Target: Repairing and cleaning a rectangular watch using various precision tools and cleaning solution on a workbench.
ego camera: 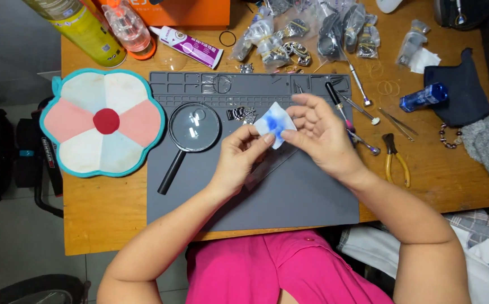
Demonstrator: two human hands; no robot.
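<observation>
Fingertips of both hands meet on a small white tissue stained blue (pixel 274 123), held just above the grey work mat (pixel 289 197) near its middle. The left hand (pixel 239 157) pinches the tissue's near-left corner, while the right hand (pixel 320 135) grips its right edge with fingers curled over it. A magnifying glass (pixel 193 127) lies just left of the hands, screwdrivers (pixel 343 110) to the right.

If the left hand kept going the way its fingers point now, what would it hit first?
The left hand points up and right, so it would likely first press further into the blue-stained white cloth it already pinches, then meet the right hand.
</observation>
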